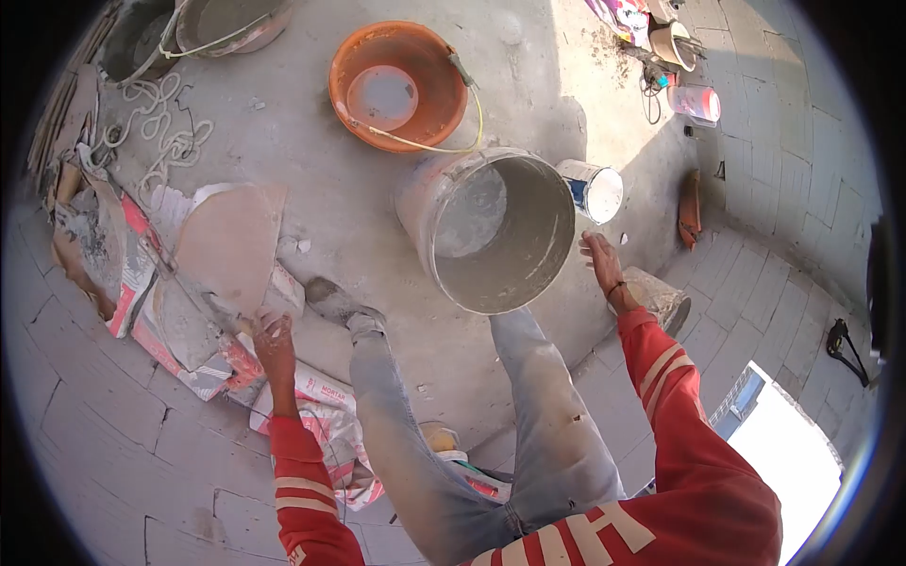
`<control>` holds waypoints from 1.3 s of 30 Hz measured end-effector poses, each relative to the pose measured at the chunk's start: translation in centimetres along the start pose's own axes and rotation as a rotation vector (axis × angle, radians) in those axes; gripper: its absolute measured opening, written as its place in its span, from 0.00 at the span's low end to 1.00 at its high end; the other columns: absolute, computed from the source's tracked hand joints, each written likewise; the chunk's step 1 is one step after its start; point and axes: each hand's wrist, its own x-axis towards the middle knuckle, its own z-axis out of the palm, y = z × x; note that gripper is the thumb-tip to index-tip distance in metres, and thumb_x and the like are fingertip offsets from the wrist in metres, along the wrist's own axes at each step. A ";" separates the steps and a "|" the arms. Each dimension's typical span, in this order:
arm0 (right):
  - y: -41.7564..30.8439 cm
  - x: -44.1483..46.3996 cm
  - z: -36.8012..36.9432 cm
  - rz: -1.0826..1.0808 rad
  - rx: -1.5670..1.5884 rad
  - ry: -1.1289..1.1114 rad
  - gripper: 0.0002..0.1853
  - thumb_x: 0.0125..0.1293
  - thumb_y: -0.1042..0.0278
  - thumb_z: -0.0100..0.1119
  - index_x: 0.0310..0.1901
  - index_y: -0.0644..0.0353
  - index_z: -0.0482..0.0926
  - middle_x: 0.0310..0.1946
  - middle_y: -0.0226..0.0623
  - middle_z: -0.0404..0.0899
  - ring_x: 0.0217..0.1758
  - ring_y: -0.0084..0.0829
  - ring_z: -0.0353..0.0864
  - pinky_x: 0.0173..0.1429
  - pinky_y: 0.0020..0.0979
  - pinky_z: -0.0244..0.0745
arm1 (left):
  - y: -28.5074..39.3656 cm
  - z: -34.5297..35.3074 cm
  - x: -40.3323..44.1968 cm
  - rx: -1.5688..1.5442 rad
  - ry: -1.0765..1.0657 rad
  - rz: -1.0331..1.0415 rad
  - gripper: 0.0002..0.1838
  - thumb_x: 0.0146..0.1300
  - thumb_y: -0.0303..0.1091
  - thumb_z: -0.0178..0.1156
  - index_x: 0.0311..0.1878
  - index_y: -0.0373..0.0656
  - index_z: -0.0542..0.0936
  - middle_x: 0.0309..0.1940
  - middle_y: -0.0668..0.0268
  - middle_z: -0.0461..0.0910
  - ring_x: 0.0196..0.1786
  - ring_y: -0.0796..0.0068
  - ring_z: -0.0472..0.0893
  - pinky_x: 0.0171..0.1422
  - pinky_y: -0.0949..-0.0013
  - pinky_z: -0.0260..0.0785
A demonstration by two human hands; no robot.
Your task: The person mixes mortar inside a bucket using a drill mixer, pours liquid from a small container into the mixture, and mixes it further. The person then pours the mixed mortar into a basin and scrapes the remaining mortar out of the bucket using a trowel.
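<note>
A large grey bucket (528, 236) coated with mortar stands tilted in front of my legs, with its open mouth toward me. My right hand (604, 262) is just right of its rim, apart from it, with its fingers stretched out and nothing in them. To the left, my left hand (274, 338) is beside the mortar bags (193, 363); its fingers are partly hidden, and what they hold, if anything, is unclear. A small white bucket (602, 193) lies close to the big bucket's right side. Beyond the grey bucket sits an orange tub (363, 71) with a wire handle.
Two dark tubs (212, 28) stand at the upper left, above a tangled rope (175, 141). A mortar-stained bucket (665, 300) lies beside my right wrist. Block walls (774, 123) border the right side, with a clear container (696, 104) near them. Brown cardboard (231, 231) lies at the left.
</note>
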 end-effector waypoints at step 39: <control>5.9 7.8 22.1 0.393 0.593 -0.429 0.42 0.73 0.29 0.45 0.63 0.68 0.78 0.58 0.66 0.79 0.62 0.60 0.78 0.66 0.46 0.70 | 20.4 24.7 -18.1 0.347 0.179 0.112 0.23 0.40 0.32 0.77 0.42 0.35 0.82 0.36 0.50 0.82 0.42 0.42 0.82 0.48 0.48 0.74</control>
